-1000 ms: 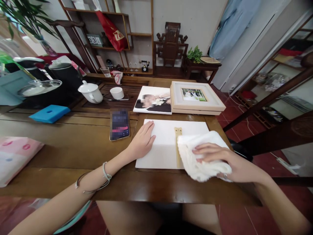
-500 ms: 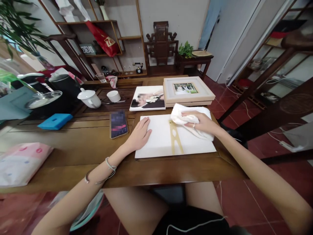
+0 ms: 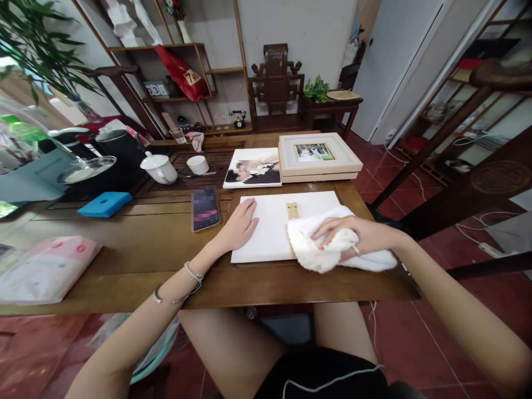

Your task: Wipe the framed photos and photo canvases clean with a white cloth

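Observation:
A white rectangular board [image 3: 266, 233] lies flat near the front edge of the wooden table. My left hand [image 3: 239, 226] rests on the board's left edge, fingers stretched out and flat. My right hand [image 3: 347, 235] grips a bunched white towel [image 3: 318, 252], pressed over the board's right front part and hanging past its edge. A tan A-shaped stand [image 3: 292, 210] lies on the board; only its top end shows, the rest being under the towel.
Behind the board are a photo panel [image 3: 253, 168] and a framed photo [image 3: 353, 160]. Left of it lie a phone [image 3: 205, 209], a blue block [image 3: 105, 204] and a tissue pack [image 3: 50, 269]. A lidded white cup [image 3: 160, 169] and small bowl [image 3: 198, 164] stand further back.
My right hand has drawn the towel from the board's far right toward its front edge, now covering the stand's legs. My left hand stays on the left edge. The view has shifted slightly.

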A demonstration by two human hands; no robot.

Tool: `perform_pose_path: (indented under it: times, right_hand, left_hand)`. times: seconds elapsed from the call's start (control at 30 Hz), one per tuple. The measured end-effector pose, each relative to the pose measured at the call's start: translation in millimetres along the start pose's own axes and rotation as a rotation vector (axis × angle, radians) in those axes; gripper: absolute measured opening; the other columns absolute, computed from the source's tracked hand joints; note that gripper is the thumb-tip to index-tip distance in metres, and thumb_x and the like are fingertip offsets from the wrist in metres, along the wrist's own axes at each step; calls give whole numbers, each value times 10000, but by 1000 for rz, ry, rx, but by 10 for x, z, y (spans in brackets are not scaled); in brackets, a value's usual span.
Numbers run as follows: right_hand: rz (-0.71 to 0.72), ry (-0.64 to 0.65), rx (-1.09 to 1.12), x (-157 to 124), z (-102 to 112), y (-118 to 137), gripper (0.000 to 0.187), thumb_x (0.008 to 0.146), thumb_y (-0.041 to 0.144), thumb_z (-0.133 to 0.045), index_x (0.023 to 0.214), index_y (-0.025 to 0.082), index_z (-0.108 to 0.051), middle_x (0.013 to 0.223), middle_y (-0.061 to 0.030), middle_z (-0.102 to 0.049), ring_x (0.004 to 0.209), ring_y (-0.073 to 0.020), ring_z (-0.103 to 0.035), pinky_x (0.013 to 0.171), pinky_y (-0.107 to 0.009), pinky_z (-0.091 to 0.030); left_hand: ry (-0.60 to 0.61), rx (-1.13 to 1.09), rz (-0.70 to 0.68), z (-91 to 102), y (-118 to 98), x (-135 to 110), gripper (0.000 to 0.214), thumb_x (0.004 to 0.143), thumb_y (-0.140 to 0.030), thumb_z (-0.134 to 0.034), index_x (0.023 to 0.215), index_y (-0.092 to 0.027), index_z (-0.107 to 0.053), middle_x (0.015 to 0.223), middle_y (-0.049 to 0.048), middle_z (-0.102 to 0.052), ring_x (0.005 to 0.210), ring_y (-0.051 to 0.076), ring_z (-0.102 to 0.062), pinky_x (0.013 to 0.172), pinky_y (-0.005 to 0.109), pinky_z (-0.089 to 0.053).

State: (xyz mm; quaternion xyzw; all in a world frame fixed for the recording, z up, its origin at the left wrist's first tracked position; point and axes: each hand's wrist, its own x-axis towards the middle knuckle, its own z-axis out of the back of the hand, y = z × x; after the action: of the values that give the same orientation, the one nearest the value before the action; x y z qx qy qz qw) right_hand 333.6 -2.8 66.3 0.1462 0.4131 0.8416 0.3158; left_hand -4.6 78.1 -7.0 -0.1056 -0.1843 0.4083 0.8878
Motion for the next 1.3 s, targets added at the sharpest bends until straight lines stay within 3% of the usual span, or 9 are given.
perform_pose_path:
  times: [0.17,0.27,0.57,0.67,0.83,0.9,1.1,1.2,1.3]
  right_hand:
    - [-221,-378,-117,391,120,-284,484,736,409,-748,1187,256,-666,1304,-49,-626,1226,-285,-543,1092,-459,-353]
    - [-189,-502,-221,445,73,-328,446,757,393,-712,1171,233,-667,1298,-77,-624,1237,-299,-528,1084,-473,-351]
    - [-66,97,-51,154,186,15,461,635,369,-808,1056,221,-695,1146,-36,-684,1085,-249,-619,983,-361,-445]
    - [-155,48,-118,300,315,-51,490,644,309,-788,1119,248,-686,1193,-25,-680,1138,-271,-598,1032,-376,-404]
    - [-267,-325,-283,492,361,-246,427,699,272,-701,1121,237,-653,1238,-58,-638,1133,-292,-580,996,-413,-420]
    - [-191,-264,-254,439,306,-211,401,670,243,-716,1064,218,-644,1164,-56,-652,1072,-265,-599,965,-390,-441]
    - [93,333,70,216,44,232,240,671,339,-788,844,191,-709,988,-31,-692,886,-199,-654,832,-295,-505]
    - [82,341,127,228,22,298,267,721,378,-760,907,190,-724,990,-36,-711,916,-209,-662,855,-305,-507]
    - [-3,145,7,265,105,146,316,727,383,-749,992,215,-711,1065,-37,-706,993,-236,-651,926,-352,-489]
  left_hand:
    - [19,13,6,29,-22,-7,549,978,-350,-312,1424,-35,-364,1507,239,-338,1434,310,-288,1188,508,-235]
    - [27,16,12,43,-36,-12,550,982,-352,-304,1427,-35,-362,1510,241,-336,1439,310,-280,1187,510,-236]
    - [2,3,12,43,-50,-20,542,984,-363,-309,1426,-55,-370,1507,231,-349,1431,310,-299,1183,520,-247]
    - [3,3,7,35,-34,-23,544,987,-364,-305,1433,-57,-364,1508,227,-344,1434,309,-292,1186,514,-244]
    - [-2,-11,9,9,11,-22,539,988,-370,-319,1458,-107,-342,1519,203,-338,1434,304,-293,1181,525,-251]
    - [-2,-14,12,2,14,-20,540,987,-367,-322,1461,-109,-341,1518,202,-339,1436,305,-289,1182,525,-246]
    - [2,4,8,14,-23,-14,540,990,-354,-311,1455,-82,-340,1514,213,-332,1430,312,-290,1186,520,-237]
    - [-4,2,-3,23,-27,-15,531,990,-351,-317,1464,-112,-329,1518,198,-333,1429,308,-296,1181,526,-246]
    - [2,6,-4,24,-20,-17,534,988,-352,-322,1467,-116,-325,1519,196,-335,1431,306,-295,1184,526,-242]
